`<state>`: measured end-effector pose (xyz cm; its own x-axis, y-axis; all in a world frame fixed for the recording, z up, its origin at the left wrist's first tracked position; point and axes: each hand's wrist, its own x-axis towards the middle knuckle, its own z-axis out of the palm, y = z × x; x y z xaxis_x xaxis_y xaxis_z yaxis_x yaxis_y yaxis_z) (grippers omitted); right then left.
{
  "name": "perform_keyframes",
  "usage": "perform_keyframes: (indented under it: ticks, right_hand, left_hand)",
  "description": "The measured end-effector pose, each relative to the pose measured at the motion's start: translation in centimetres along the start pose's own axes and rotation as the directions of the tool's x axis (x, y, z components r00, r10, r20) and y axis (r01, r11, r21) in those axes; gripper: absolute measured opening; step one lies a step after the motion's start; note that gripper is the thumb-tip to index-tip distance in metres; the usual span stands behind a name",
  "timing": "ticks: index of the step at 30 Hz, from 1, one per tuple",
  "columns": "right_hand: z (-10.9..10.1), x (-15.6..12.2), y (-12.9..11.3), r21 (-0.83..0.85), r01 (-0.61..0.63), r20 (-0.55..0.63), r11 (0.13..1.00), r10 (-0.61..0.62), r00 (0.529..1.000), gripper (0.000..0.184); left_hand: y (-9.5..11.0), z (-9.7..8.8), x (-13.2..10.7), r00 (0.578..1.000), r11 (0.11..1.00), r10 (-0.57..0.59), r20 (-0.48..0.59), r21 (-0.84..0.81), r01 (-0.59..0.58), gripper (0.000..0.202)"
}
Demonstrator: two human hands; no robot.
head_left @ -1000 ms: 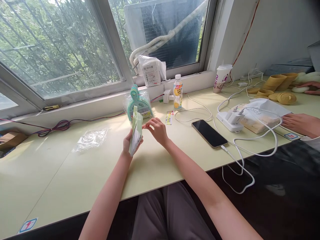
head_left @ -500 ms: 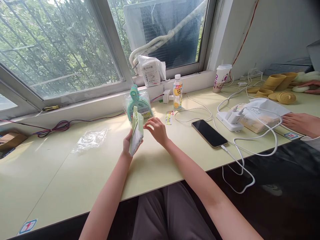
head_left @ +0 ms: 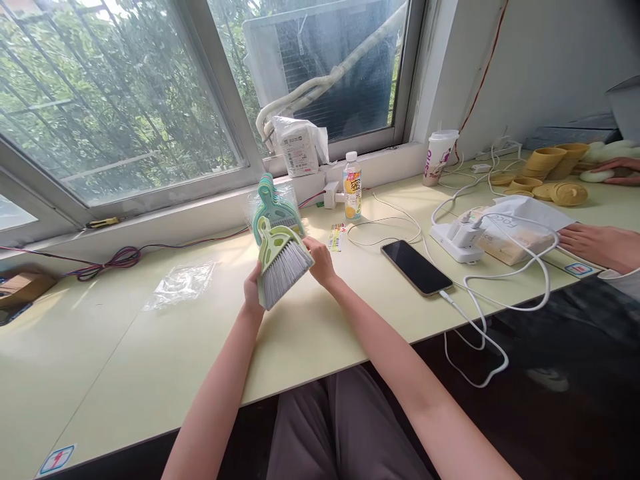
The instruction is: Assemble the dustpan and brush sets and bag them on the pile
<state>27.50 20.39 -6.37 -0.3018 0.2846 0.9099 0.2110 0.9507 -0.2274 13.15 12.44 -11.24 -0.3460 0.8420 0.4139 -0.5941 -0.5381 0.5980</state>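
Observation:
A small light-green hand brush (head_left: 286, 272) with grey bristles faces me, nested against a dustpan of like colour, tilted above the table. My left hand (head_left: 254, 288) grips its left edge. At its right edge, my right hand (head_left: 320, 259) holds on with the fingers partly hidden behind it. Just beyond stands a stack of teal dustpan-and-brush sets (head_left: 273, 207) in clear plastic, partly covered by the green one.
A phone (head_left: 417, 267) on a white cable lies to the right, near a power strip (head_left: 456, 243). Behind are a drink bottle (head_left: 353, 187), a yellow card (head_left: 337, 237) and a paper cup (head_left: 440, 158). Clear plastic wrap (head_left: 183, 283) lies left. Another person's hand (head_left: 597, 247) rests far right.
The brush and dustpan have turned from edge-on so the bristles face me. My right hand has closed on their right edge. The view has shifted slightly.

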Motion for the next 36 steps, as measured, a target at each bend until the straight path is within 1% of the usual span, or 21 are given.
perform_keyframes:
  ticks: [2, 4, 8, 11, 13, 14, 15, 16, 17, 18, 19, 20, 21, 22, 23, 25, 26, 31, 33, 35, 36]
  right_hand:
    - [-0.3, 0.1, 0.3, 0.058, -0.075, -0.090, 0.996, 0.080, 0.993, 0.018]
    - [-0.4, 0.1, 0.6, 0.129, -0.133, -0.180, 0.983, 0.155, 0.971, 0.020]
    - [-0.4, 0.4, 1.5, 0.217, -0.215, -0.330, 0.952, 0.279, 0.902, 0.028]
    - [-0.9, 0.8, 2.1, 0.341, -0.286, -0.389, 0.896, 0.411, 0.824, 0.031]
    - [-1.4, 1.0, 2.1, 0.394, -0.341, -0.432, 0.853, 0.500, 0.750, 0.033]
    - [-1.6, 1.0, 1.9, 0.375, -0.346, -0.462, 0.860, 0.497, 0.735, 0.034]
    - [-1.6, 0.9, 1.5, 0.323, -0.324, -0.478, 0.889, 0.449, 0.755, 0.034]
    - [-1.4, 0.7, 1.0, 0.240, -0.268, -0.473, 0.933, 0.353, 0.807, 0.034]
    - [-1.1, 0.4, 0.5, 0.151, -0.181, -0.413, 0.972, 0.228, 0.882, 0.034]
    - [-0.6, 0.0, -0.1, 0.080, -0.082, -0.297, 0.993, 0.103, 0.949, 0.033]
    - [0.0, -0.4, -0.7, 0.026, -0.004, -0.184, 1.000, 0.009, 0.983, 0.032]
    - [0.7, -0.8, -1.2, -0.015, 0.030, -0.099, 0.999, -0.031, 0.995, 0.032]
    - [1.3, -1.1, -1.5, -0.037, 0.035, -0.054, 0.999, -0.037, 0.998, 0.033]
    - [1.7, -1.4, -1.7, -0.045, 0.030, -0.040, 0.999, -0.031, 0.999, 0.033]
    - [2.1, -1.5, -1.7, -0.040, 0.019, -0.040, 0.999, -0.020, 0.999, 0.032]
    - [2.3, -1.4, -1.3, -0.002, 0.011, -0.052, 1.000, -0.012, 0.999, 0.027]
    - [2.2, -1.2, -0.9, 0.024, 0.021, -0.046, 0.999, -0.020, 0.999, 0.023]
    - [1.7, -0.3, 0.3, 0.104, 0.064, 0.001, 0.993, -0.065, 0.998, 0.016]
    - [1.5, -0.1, 0.2, 0.098, 0.048, -0.030, 0.994, -0.045, 0.999, 0.014]
    - [1.2, 0.0, -0.2, 0.090, 0.033, -0.059, 0.995, -0.028, 0.998, 0.015]
    - [1.0, 0.1, -0.4, 0.088, 0.029, -0.061, 0.996, -0.023, 0.998, 0.016]
  left_hand:
    - [-0.2, -0.3, 0.8, 0.998, 0.999, 0.050, -0.026, 0.006, -0.050, 0.035]
    - [-0.5, -0.5, 1.5, 0.994, 0.995, 0.096, -0.056, 0.022, -0.095, 0.032]
    - [-0.9, -0.6, 2.0, 0.981, 0.984, 0.163, -0.102, 0.086, -0.155, 0.028]
    - [-0.9, -0.6, 1.8, 0.970, 0.969, 0.212, -0.116, 0.156, -0.193, 0.029]
    - [-0.7, -0.6, 1.5, 0.941, 0.919, 0.313, -0.128, 0.289, -0.267, 0.032]
    - [-0.5, -0.7, 1.3, 0.911, 0.855, 0.395, -0.123, 0.413, -0.314, 0.034]
    - [-0.5, -0.7, 1.1, 0.869, 0.745, 0.485, -0.101, 0.567, -0.350, 0.036]
    - [-0.4, -0.7, 0.8, 0.823, 0.592, 0.565, -0.055, 0.722, -0.358, 0.038]
    - [-0.4, -0.6, 0.5, 0.784, 0.413, 0.620, 0.012, 0.845, -0.339, 0.040]
    - [-0.5, -0.5, 0.1, 0.760, 0.237, 0.644, 0.087, 0.922, -0.306, 0.041]
    - [-0.6, -0.4, -0.2, 0.748, 0.087, 0.643, 0.162, 0.956, -0.281, 0.043]
    - [-0.8, -0.2, -0.6, 0.740, -0.025, 0.631, 0.232, 0.960, -0.280, 0.044]
    - [-1.0, 0.0, -0.9, 0.728, -0.100, 0.618, 0.297, 0.948, -0.302, 0.045]
    - [-1.2, 0.2, -1.1, 0.708, -0.145, 0.611, 0.355, 0.929, -0.340, 0.046]
    - [-1.4, 0.3, -1.3, 0.684, -0.168, 0.608, 0.403, 0.907, -0.386, 0.047]
    - [-1.7, 0.5, -1.6, 0.644, -0.161, 0.608, 0.465, 0.866, -0.474, 0.049]
    - [-1.8, 0.5, -1.7, 0.639, -0.141, 0.601, 0.481, 0.850, -0.507, 0.051]
    - [-2.0, 0.7, -2.0, 0.691, -0.019, 0.533, 0.489, 0.823, -0.568, 0.061]
    - [-1.9, 0.9, -1.9, 0.700, 0.071, 0.519, 0.490, 0.792, -0.606, 0.056]
    - [-1.6, 1.1, -1.4, 0.713, 0.199, 0.521, 0.470, 0.745, -0.637, 0.051]
    - [-1.3, 0.9, -1.0, 0.718, 0.268, 0.543, 0.437, 0.720, -0.641, 0.049]
